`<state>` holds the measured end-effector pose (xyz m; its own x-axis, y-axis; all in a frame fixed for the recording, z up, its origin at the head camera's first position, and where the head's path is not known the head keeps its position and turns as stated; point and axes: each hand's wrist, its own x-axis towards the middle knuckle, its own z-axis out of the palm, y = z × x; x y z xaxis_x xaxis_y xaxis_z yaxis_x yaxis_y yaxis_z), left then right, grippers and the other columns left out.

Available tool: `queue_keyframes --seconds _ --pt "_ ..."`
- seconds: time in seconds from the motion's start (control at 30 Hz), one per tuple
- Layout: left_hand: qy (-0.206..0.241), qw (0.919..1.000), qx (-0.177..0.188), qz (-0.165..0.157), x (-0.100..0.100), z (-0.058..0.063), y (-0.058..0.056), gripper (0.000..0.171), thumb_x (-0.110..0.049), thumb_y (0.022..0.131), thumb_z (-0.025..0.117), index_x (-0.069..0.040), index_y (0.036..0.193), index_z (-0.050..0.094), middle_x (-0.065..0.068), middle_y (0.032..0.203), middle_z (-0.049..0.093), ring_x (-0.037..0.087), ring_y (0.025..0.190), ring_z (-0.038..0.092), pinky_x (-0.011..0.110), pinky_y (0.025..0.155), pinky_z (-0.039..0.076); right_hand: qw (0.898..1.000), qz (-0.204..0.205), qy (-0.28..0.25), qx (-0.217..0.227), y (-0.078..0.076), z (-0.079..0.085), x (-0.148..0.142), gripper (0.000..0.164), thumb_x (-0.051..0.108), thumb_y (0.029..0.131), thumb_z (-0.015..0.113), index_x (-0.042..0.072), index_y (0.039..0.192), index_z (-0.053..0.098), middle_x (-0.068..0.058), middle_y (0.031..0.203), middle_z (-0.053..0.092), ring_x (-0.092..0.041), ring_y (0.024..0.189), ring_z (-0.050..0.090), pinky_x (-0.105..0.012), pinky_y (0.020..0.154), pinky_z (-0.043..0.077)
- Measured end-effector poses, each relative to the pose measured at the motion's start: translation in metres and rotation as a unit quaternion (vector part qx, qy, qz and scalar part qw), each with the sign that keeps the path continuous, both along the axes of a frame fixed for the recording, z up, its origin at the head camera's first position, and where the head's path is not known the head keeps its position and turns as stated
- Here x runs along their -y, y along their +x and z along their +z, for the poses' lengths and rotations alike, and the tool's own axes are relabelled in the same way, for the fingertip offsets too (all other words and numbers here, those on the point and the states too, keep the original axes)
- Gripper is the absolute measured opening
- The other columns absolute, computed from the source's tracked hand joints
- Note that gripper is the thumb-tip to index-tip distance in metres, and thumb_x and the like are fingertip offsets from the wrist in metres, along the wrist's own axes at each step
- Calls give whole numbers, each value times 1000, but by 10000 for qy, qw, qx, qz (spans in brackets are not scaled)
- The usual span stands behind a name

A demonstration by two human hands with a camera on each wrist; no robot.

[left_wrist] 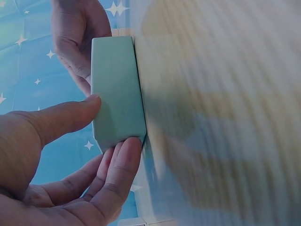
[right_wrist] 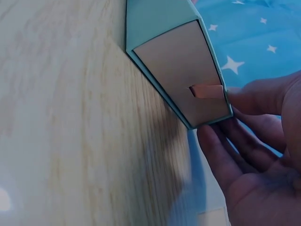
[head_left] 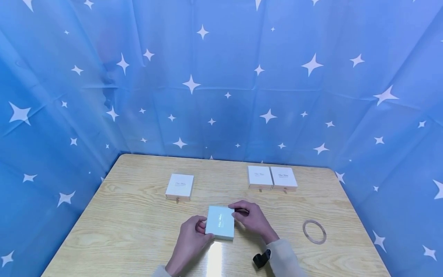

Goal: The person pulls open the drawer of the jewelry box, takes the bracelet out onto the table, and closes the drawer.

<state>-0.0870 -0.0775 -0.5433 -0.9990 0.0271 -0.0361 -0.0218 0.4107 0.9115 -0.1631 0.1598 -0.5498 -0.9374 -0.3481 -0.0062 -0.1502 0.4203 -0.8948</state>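
Observation:
A mint-green drawer-style gift box with silver lettering on top lies near the middle of the table. My left hand grips its left end between thumb and fingers. On the other end, my right hand holds the box by its corner. A beige drawer front with a pinkish ribbon tab faces right, and the right thumb lies beside that tab. The drawer sits inside the sleeve. In the left wrist view, the box's plain green side shows between thumb and fingertips.
One white box lies behind and left on the wooden table. Two more, a left white box and a right white box, sit side by side at the back right. A translucent ring lies at right. Blue star-patterned curtains surround the table.

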Motion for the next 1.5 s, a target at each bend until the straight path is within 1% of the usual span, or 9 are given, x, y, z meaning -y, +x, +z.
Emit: queue_keyframes --seconds 0.23,0.4,0.57,0.67,0.73,0.97,1.17,1.37,1.5 --pt "21 9999 6 -113 3 1 2 54 -3 73 87 9 121 64 8 96 65 14 82 63 17 71 57 9999 -24 -54 88 2 2 4 24 13 95 71 11 119 75 -10 123 73 -29 112 70 -24 93 57" --pt "-521 9978 -97 -404 6 3 -2 67 -15 75 89 5 132 59 8 106 63 17 89 60 18 71 54 9999 44 106 69 2 1 3 26 16 95 72 11 120 74 -10 122 73 -26 108 71 -25 90 58" --pt "-1124 9915 -286 -598 5 10 -9 82 -34 75 89 -6 143 54 13 130 54 27 111 56 37 87 56 9988 -2 492 22 1 4 1 33 22 95 73 12 126 70 -4 120 72 -20 106 69 -28 90 58" --pt "-1307 9875 -437 -765 2 12 -15 86 -37 73 91 -8 145 53 14 139 51 31 127 51 52 102 51 9977 -34 670 43 0 6 -2 37 26 95 72 11 128 68 -3 116 73 -18 103 68 -27 89 57" --pt "-1442 9843 -486 -892 -1 13 -19 88 -37 72 92 -10 146 52 14 143 48 32 132 48 55 106 49 9971 -21 761 95 -1 8 -5 40 29 96 72 9 130 67 -2 112 73 -16 100 67 -26 85 56" --pt "-2085 9612 -832 -1603 -9 15 -32 98 -40 67 94 -13 150 49 13 156 41 35 149 31 55 112 46 9937 333 839 669 -2 12 -15 47 42 97 68 4 125 68 -3 99 73 -15 82 68 -26 66 55" --pt "-2497 9380 -1025 -2175 -19 18 -41 107 -48 64 95 -15 153 46 11 160 39 36 155 22 52 114 46 9848 943 739 1256 0 15 -25 37 42 99 65 8 111 72 -7 90 72 -21 74 68 -31 59 55" --pt "-3044 9126 -1177 -2465 -26 14 -49 111 -48 64 95 -14 155 42 10 156 43 30 150 33 45 111 49 9801 1274 545 1422 2 12 -26 30 35 101 65 7 108 73 -11 82 73 -19 64 68 -27 53 53" --pt "-3307 9047 -1120 -2442 -28 15 -51 112 -49 63 94 -10 154 44 7 149 51 24 137 47 40 111 48 9799 1353 376 1418 3 9 -26 26 30 101 64 6 105 73 -14 80 74 -16 58 66 -27 49 53"
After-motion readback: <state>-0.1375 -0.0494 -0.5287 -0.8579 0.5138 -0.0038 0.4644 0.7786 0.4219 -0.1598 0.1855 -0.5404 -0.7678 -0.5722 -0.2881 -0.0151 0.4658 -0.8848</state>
